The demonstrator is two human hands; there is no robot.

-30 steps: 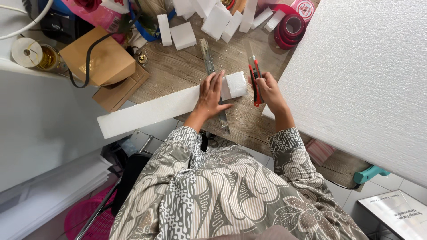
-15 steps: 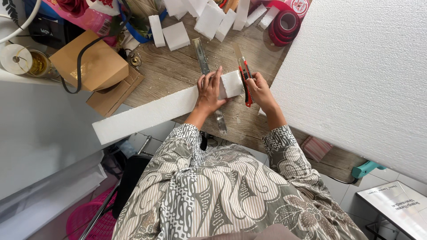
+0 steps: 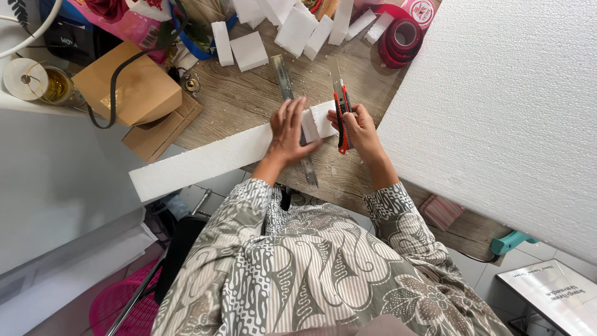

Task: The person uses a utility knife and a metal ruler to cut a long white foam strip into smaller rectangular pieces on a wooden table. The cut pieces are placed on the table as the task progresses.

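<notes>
Your left hand [image 3: 289,132] presses flat, fingers spread, on the long white foam strip [image 3: 205,163] lying over the metal ruler [image 3: 292,106] on the wooden table [image 3: 249,93]. Your right hand [image 3: 357,127] grips the red utility knife [image 3: 341,118] just right of it. If the strip shifts, the blade could slip toward your left fingers.

Grainy matt white foam strip [image 3: 205,163] on a rough-grained wooden worktop [image 3: 249,99]. Shiny metal ruler [image 3: 292,106], glossy red plastic cutter [image 3: 341,115]. Matt brown cardboard box [image 3: 134,87].
</notes>
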